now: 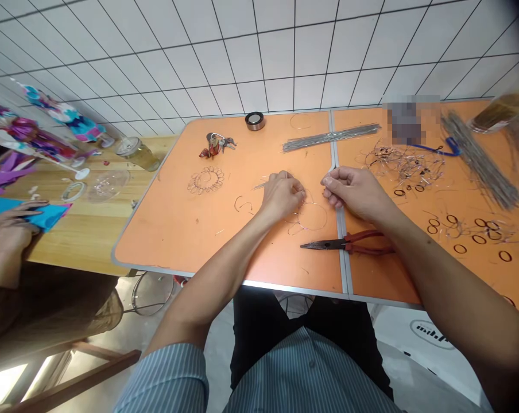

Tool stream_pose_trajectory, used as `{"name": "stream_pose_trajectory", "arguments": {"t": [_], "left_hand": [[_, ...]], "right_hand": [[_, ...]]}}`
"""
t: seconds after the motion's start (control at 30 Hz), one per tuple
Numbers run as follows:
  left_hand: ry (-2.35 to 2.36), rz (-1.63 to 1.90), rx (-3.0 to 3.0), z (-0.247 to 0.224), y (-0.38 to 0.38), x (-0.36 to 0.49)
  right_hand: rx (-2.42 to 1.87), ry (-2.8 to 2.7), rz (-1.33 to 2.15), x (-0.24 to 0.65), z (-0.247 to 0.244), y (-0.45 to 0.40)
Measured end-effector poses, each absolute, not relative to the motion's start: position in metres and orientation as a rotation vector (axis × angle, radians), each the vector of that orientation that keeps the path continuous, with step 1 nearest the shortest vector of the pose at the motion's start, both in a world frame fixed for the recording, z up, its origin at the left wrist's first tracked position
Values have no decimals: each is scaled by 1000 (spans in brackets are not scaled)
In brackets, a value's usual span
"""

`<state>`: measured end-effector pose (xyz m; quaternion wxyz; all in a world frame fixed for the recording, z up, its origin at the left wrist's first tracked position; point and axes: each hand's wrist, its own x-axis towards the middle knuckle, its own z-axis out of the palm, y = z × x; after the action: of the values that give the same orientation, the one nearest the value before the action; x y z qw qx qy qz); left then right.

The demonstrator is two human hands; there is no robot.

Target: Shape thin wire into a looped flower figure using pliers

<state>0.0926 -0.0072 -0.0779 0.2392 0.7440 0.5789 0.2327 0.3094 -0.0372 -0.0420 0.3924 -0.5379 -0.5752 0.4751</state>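
My left hand (282, 196) is closed over the orange table, its fingertips pinching a thin wire. Just below those fingers lies a bent wire ring (314, 217) with smaller loops. Thumb and fingers of my right hand (353, 188) are pressed together on what looks like a fine wire end, a short gap from the left. Beneath my right forearm rest long-nose pliers (345, 244) with red handles, their jaws pointing left. To the left of my hands is a flower-shaped wire piece (205, 180), and near it a curved wire scrap (243, 204).
Farther back are a roll of tape (255, 120), a small figure (217, 144) and a bundle of straight wires (330, 137). Tangled wire (406, 163) and several dark rings (479, 239) lie right. Another person's hands (16, 223) hold blue material at the left table.
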Motion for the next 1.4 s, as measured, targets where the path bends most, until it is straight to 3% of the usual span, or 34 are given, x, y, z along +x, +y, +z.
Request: {"name": "stream_pose_trajectory", "arguments": {"t": [0.37,0.57,1.4], "left_hand": [[1122,963,1373,-69,-5,86],[1099,1015,1307,-65,-7,86],[1103,946,1154,-40,-18,88]], "right_hand": [[-1620,-1978,765,310,-40,-40],[-1525,-1805,1049,310,-35,-43],[-1545,-1940,1088,312,-27,-42]]}}
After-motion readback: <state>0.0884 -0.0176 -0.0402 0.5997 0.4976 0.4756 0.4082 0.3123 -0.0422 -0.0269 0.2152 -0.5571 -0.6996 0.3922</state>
